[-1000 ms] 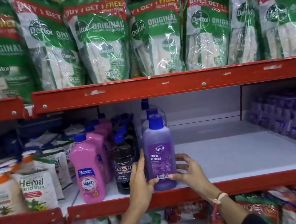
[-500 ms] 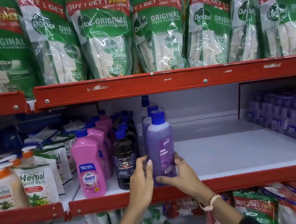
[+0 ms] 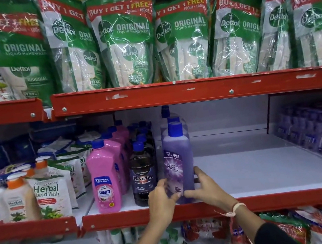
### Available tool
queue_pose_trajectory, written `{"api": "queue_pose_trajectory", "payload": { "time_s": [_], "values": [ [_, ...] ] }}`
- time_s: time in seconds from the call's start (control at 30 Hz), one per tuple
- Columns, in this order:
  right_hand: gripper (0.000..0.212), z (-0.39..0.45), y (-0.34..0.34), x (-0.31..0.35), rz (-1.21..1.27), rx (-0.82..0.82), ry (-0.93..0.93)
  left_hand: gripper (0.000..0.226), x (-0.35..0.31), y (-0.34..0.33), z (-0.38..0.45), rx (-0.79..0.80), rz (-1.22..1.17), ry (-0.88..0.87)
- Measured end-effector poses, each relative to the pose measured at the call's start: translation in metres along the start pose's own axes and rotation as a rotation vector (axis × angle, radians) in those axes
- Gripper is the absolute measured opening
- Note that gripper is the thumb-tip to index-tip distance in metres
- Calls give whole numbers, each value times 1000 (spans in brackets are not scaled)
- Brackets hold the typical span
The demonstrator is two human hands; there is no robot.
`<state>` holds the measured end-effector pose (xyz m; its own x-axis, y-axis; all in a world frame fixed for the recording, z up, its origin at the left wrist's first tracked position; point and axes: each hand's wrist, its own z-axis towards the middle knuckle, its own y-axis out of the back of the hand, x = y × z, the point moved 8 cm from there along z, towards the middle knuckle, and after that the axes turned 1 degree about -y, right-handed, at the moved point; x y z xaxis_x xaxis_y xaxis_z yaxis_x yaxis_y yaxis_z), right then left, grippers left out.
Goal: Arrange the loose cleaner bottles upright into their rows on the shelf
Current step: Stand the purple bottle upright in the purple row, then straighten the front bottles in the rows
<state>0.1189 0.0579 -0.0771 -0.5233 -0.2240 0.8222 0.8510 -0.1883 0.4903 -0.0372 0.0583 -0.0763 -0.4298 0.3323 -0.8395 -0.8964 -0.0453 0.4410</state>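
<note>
Both of our hands are closed around the lower part of the purple bottle [image 3: 178, 161]: our left hand [image 3: 161, 200] wraps its fingers against the label side, and our right hand [image 3: 205, 189] cups the other side with the thumb at the front near the base. Neither hand holds anything else.

What has changed over the last second is the facing. A second ago the bottle showed a flat label with a barcode straight to us; half a second ago it was part-turned; now a different label with a "free" offer strip faces forward and left. So we have been rotating it on the spot, not carrying it anywhere.

It stands upright at the front edge of the white shelf [image 3: 258, 169], at the head of the purple row, with two more blue caps visible directly behind it. Just to its left is the dark bottle [image 3: 143, 174], and beyond that the pink bottle [image 3: 104, 177], each fronting its own row.

We judge this bottle to be nearly settled: upright and in line, needing only a last small twist to square the label. To its right, a wide stretch of shelf stands bare.
</note>
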Motion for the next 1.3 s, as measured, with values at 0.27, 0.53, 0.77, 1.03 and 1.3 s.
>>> {"api": "queue_pose_trajectory", "payload": {
  "time_s": [0.27,0.53,0.77,1.03,1.3],
  "values": [
    [72,1,-1,-14,-21,58,-16,70,-1,-12,5,36,169,40],
    [85,-11,1,-4,-264,-220,-29,52,-2,3,-9,59,94,-56],
    [34,-45,-60,83,-107,-420,345,23,24,111,-37,-362,-145,-271],
    [72,-20,-182,111,-40,21,38,59,82,180,-11,-320,-134,-41],
    [93,-13,-195,121,-59,65,63,62,90,170,-7,-101,-8,-20]
  ]
}}
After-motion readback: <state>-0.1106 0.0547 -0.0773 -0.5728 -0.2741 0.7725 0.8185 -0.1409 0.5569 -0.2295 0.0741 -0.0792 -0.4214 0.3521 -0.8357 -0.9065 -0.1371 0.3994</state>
